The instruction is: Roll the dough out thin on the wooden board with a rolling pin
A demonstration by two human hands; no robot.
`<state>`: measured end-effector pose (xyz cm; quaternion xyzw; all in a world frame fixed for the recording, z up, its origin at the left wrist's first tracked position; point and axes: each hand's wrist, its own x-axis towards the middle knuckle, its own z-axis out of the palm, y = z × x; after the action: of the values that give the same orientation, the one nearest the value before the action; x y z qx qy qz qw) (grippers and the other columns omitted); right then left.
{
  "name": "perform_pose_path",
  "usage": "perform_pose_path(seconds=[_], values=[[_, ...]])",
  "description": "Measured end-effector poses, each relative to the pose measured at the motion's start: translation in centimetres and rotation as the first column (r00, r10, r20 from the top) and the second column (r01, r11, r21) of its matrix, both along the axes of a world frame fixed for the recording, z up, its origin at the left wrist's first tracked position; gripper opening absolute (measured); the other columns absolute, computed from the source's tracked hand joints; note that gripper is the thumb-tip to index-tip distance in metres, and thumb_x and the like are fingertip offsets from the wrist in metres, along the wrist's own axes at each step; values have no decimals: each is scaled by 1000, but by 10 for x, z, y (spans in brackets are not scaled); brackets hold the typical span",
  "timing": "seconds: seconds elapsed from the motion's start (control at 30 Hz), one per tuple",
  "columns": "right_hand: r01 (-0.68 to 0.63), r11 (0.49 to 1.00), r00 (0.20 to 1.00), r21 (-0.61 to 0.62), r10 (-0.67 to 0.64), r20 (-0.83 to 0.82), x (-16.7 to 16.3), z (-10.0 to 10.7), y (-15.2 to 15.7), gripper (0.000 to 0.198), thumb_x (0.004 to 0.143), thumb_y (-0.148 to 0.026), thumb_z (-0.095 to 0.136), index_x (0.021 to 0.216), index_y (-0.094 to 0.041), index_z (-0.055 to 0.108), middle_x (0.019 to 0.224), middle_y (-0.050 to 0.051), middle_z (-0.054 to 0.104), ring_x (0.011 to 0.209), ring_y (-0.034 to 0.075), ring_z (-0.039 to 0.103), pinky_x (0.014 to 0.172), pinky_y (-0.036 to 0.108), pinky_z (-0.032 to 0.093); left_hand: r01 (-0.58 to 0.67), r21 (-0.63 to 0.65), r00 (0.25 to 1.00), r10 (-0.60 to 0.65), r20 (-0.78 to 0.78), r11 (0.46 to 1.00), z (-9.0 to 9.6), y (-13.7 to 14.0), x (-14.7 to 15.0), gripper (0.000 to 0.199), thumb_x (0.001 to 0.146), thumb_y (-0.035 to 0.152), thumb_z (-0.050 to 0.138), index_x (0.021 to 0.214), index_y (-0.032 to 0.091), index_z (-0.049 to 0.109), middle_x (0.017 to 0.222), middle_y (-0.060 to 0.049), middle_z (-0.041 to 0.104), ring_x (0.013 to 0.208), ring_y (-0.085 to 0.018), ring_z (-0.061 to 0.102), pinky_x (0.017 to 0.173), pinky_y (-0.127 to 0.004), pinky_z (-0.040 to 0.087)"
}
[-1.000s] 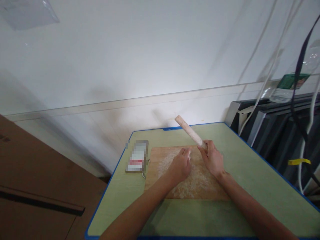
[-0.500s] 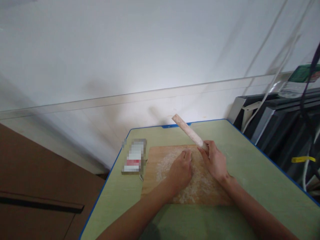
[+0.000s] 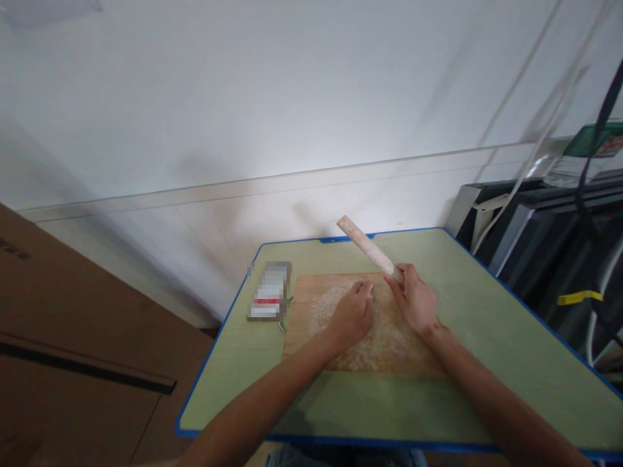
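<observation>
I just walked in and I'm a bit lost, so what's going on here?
A person is working at a green table with both hands. The right hand grips one end of a whitened wooden stick, whose other end slants away toward the wall. The left hand is curled above a wooden board strewn with white powder; whether it holds anything is unclear. A pixelated flat object lies left of the board.

The slim wooden rolling pin, dusted with white powder, slants forward and leftward, its near end gripped by the right hand. The rectangular wooden board lies flat on the tabletop, streaked with powder.
</observation>
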<state>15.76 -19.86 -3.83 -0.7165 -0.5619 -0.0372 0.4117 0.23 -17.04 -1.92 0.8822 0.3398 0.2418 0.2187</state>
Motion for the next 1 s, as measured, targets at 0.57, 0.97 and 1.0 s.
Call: perform_pose_path(seconds=[0.57,0.97,1.0], values=[[-20,1000,999,20,19,46,2,-5,1,31,91,-46,37,100,-19,51,82,8,64,71,22,61,57,30,40,-72,92,968,92,-234,993,30,25,-21,48,93,33,32,131,5,41,139,-23,44,136,-26,34,112,-44,30],[-10,1000,1000,-21,10,-6,-1,3,-1,34,90,-48,36,99,-19,51,80,9,65,72,23,62,56,30,40,99,66,921,-67,-385,993,7,53,-5,38,97,22,26,122,13,54,136,-12,51,135,-20,36,113,-41,27],[-9,1000,1000,-25,9,-5,-1,2,-1,34,90,-48,36,100,-19,51,80,9,65,72,23,62,56,29,40,76,48,919,-51,-390,996,7,52,-7,39,97,23,27,126,13,51,141,-13,47,138,-21,32,113,-42,25]])
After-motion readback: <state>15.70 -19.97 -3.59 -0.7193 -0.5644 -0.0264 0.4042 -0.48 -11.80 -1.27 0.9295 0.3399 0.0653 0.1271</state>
